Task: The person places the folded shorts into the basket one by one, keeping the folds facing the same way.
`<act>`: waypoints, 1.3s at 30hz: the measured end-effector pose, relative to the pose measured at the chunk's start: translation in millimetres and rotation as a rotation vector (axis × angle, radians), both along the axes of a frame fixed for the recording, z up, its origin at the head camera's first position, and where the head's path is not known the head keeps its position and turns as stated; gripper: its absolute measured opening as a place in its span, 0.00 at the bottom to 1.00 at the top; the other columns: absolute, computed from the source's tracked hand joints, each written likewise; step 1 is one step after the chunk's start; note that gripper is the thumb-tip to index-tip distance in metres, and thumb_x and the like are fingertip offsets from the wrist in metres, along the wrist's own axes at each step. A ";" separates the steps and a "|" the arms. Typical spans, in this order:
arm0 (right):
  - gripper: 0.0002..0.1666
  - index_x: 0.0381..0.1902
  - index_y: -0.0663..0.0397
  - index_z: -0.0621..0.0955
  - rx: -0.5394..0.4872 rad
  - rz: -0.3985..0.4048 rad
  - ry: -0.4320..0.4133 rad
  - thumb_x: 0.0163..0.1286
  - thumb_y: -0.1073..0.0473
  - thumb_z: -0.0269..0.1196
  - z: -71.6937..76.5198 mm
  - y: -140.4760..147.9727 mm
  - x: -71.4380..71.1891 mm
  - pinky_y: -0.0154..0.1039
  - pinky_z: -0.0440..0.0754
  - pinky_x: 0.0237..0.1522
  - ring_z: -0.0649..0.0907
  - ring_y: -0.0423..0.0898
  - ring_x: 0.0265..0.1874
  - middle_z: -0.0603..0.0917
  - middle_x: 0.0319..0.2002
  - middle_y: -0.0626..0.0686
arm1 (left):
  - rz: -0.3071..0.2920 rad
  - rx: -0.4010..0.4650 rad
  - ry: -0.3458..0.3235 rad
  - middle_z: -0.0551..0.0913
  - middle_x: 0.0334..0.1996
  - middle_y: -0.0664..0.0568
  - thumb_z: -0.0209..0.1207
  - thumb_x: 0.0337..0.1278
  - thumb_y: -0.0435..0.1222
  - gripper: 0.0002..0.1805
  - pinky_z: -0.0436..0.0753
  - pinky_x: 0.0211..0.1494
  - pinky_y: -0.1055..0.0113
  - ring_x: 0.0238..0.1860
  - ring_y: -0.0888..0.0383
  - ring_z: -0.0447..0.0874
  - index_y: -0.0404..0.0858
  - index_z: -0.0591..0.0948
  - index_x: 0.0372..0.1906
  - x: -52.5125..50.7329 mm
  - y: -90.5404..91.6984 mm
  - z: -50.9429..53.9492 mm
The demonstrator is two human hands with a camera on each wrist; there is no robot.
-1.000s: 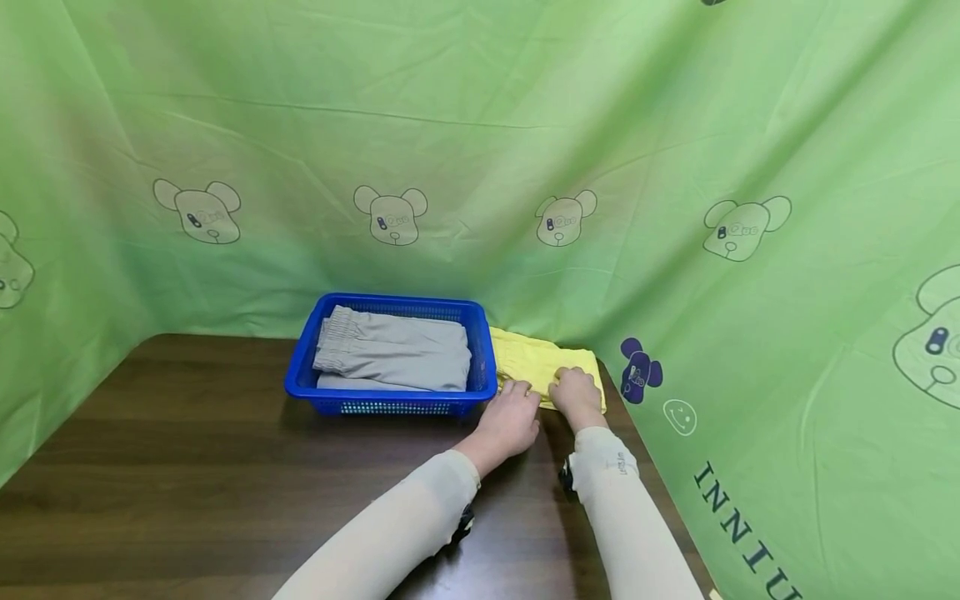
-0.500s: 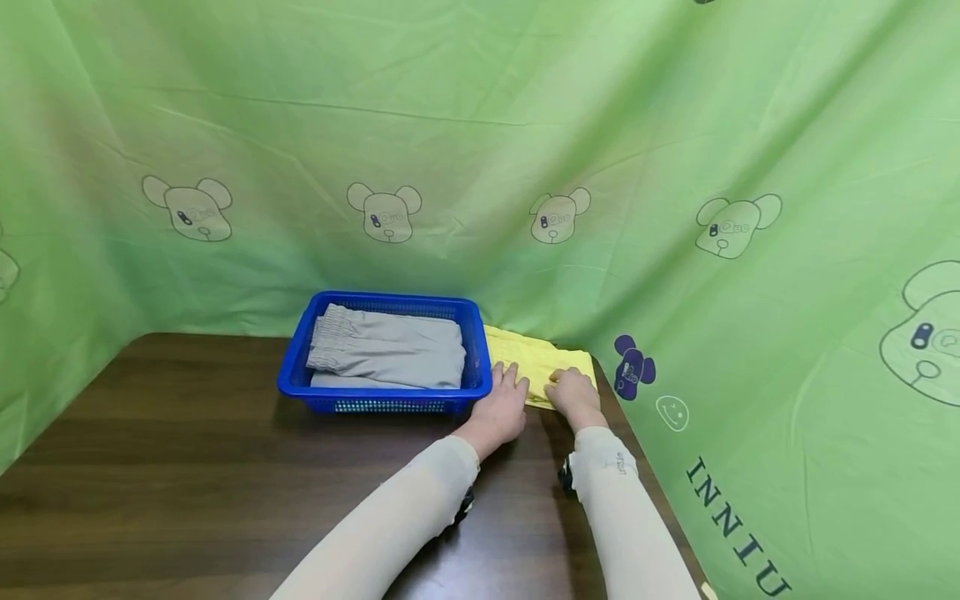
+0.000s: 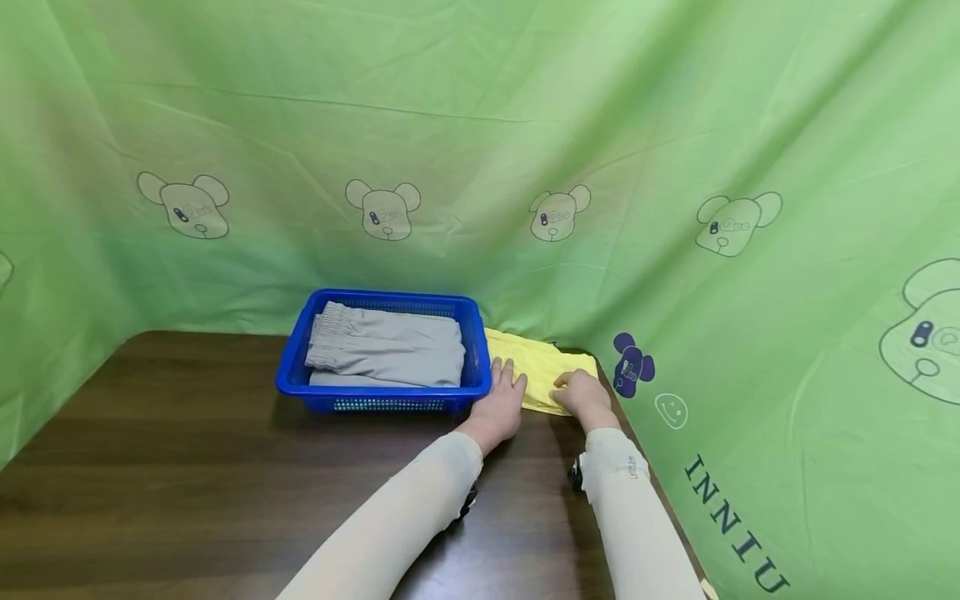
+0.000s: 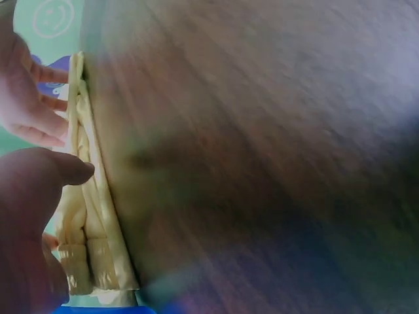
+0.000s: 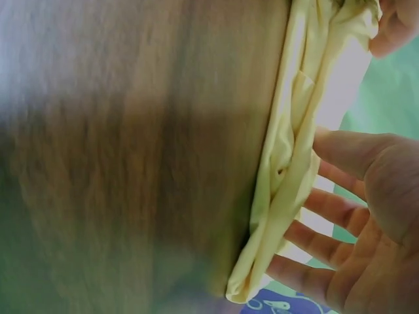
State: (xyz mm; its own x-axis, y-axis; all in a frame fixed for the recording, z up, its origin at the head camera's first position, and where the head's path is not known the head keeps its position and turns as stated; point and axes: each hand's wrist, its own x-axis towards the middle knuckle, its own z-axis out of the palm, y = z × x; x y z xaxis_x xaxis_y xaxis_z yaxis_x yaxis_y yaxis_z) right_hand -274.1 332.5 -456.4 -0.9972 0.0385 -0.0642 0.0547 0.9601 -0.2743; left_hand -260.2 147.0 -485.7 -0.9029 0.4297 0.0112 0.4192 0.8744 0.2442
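A folded yellow garment (image 3: 542, 363) lies flat beside the right end of the blue basket (image 3: 384, 392). In the left wrist view a gathered band shows at one end of the garment (image 4: 91, 265). My left hand (image 3: 497, 407) rests on the garment's left part, close to the basket, fingers straight and thumb (image 4: 77, 169) at the near edge. On its right part lies my right hand (image 3: 587, 397). In the right wrist view the fingers of my right hand (image 5: 366, 216) are spread against the cloth, with the thumb touching the folded edge.
Folded grey trousers (image 3: 390, 346) with a gathered waistband lie in the basket. Everything stands on a dark wooden table (image 3: 187, 467). Green printed curtains (image 3: 480, 150) hang close behind the table and along its right side.
My left hand has shifted left towards the basket, its fingers now straighter over the garment. My right hand has moved slightly right and nearer. The head view has turned a little.
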 end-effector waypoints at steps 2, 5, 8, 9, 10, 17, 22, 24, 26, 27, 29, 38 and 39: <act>0.21 0.54 0.55 0.86 -0.003 0.027 0.007 0.68 0.50 0.67 1.0 3.1 0.6 0.58 0.78 0.58 0.82 0.62 0.57 0.86 0.56 0.60 | 0.006 0.011 -0.003 0.46 0.83 0.41 0.58 0.69 0.35 0.36 0.51 0.82 0.47 0.83 0.39 0.34 0.45 0.62 0.80 -0.7 0.1 1.2; 0.20 0.52 0.56 0.87 -0.016 0.051 0.016 0.67 0.51 0.68 1.8 6.8 2.1 0.58 0.78 0.59 0.83 0.62 0.55 0.87 0.54 0.60 | 0.015 0.015 -0.014 0.48 0.82 0.41 0.59 0.69 0.38 0.36 0.53 0.82 0.46 0.83 0.39 0.35 0.45 0.62 0.79 -0.2 -0.4 2.3; 0.20 0.51 0.56 0.87 -0.029 0.053 0.016 0.67 0.51 0.68 2.9 8.7 5.0 0.58 0.78 0.59 0.84 0.62 0.54 0.87 0.53 0.59 | 0.008 0.001 -0.030 0.49 0.82 0.42 0.59 0.70 0.37 0.35 0.59 0.80 0.47 0.83 0.39 0.37 0.45 0.63 0.79 2.4 -1.7 3.3; 0.20 0.51 0.56 0.87 -0.030 0.050 0.014 0.67 0.50 0.68 2.7 9.2 5.9 0.58 0.78 0.59 0.83 0.62 0.55 0.87 0.53 0.59 | 0.004 -0.013 -0.029 0.49 0.82 0.42 0.58 0.70 0.37 0.35 0.61 0.79 0.47 0.83 0.39 0.37 0.45 0.64 0.79 3.1 -2.0 3.2; 0.20 0.52 0.56 0.87 -0.031 0.046 0.013 0.67 0.50 0.68 2.6 9.7 6.7 0.57 0.78 0.59 0.83 0.62 0.55 0.87 0.54 0.59 | -0.002 -0.028 -0.023 0.50 0.82 0.42 0.58 0.70 0.36 0.34 0.61 0.79 0.48 0.83 0.39 0.38 0.46 0.64 0.78 3.8 -2.3 3.0; 0.23 0.55 0.55 0.86 -0.033 0.027 0.008 0.69 0.47 0.66 -1.4 13.1 12.6 0.59 0.77 0.60 0.81 0.65 0.59 0.85 0.57 0.62 | -0.035 -0.121 0.113 0.58 0.79 0.41 0.58 0.70 0.35 0.29 0.59 0.80 0.49 0.80 0.37 0.49 0.46 0.69 0.74 10.0 -2.1 0.3; 0.23 0.55 0.55 0.86 -0.037 0.018 0.013 0.69 0.47 0.67 -2.1 16.6 17.4 0.60 0.77 0.60 0.81 0.65 0.59 0.85 0.57 0.62 | -0.038 -0.148 0.200 0.63 0.75 0.41 0.61 0.68 0.40 0.27 0.68 0.75 0.52 0.76 0.38 0.56 0.46 0.73 0.70 16.8 0.0 -0.9; 0.23 0.54 0.56 0.86 -0.039 0.028 0.022 0.68 0.48 0.67 -1.5 17.5 19.5 0.60 0.77 0.60 0.81 0.65 0.58 0.85 0.56 0.62 | -0.034 -0.155 0.229 0.64 0.74 0.41 0.61 0.68 0.41 0.25 0.70 0.74 0.54 0.74 0.38 0.58 0.46 0.74 0.68 19.1 0.4 -1.4; 0.22 0.53 0.56 0.86 -0.043 0.041 0.029 0.68 0.49 0.67 -0.6 18.1 21.5 0.60 0.77 0.59 0.82 0.65 0.57 0.85 0.55 0.62 | -0.032 -0.164 0.251 0.66 0.72 0.42 0.61 0.68 0.44 0.25 0.72 0.72 0.56 0.73 0.39 0.60 0.46 0.75 0.67 21.3 0.7 -1.4; 0.22 0.53 0.56 0.87 -0.048 0.044 0.031 0.68 0.49 0.68 -0.6 18.7 22.3 0.60 0.78 0.59 0.82 0.65 0.56 0.86 0.55 0.62 | -0.034 -0.176 0.265 0.67 0.71 0.42 0.62 0.68 0.47 0.25 0.72 0.72 0.56 0.72 0.40 0.61 0.47 0.76 0.66 22.4 0.7 -0.9; 0.22 0.53 0.56 0.87 -0.052 0.057 0.040 0.67 0.49 0.68 -0.2 19.9 24.1 0.59 0.78 0.59 0.82 0.64 0.56 0.86 0.54 0.62 | -0.040 -0.202 0.290 0.69 0.69 0.43 0.61 0.68 0.51 0.25 0.73 0.71 0.56 0.70 0.41 0.64 0.47 0.78 0.64 25.1 0.5 1.2; 0.21 0.52 0.58 0.87 -0.085 0.071 0.021 0.66 0.51 0.69 0.9 26.6 31.8 0.60 0.77 0.59 0.82 0.65 0.56 0.86 0.54 0.64 | -0.089 -0.279 0.288 0.78 0.53 0.50 0.57 0.69 0.59 0.22 0.78 0.56 0.57 0.57 0.49 0.72 0.52 0.83 0.57 28.1 1.1 12.1; 0.21 0.51 0.58 0.87 -0.085 0.075 0.021 0.66 0.52 0.69 0.8 27.5 33.3 0.61 0.77 0.59 0.82 0.65 0.55 0.86 0.54 0.64 | -0.095 -0.283 0.288 0.79 0.52 0.51 0.57 0.69 0.59 0.22 0.79 0.54 0.57 0.55 0.50 0.72 0.53 0.84 0.56 28.0 1.1 12.2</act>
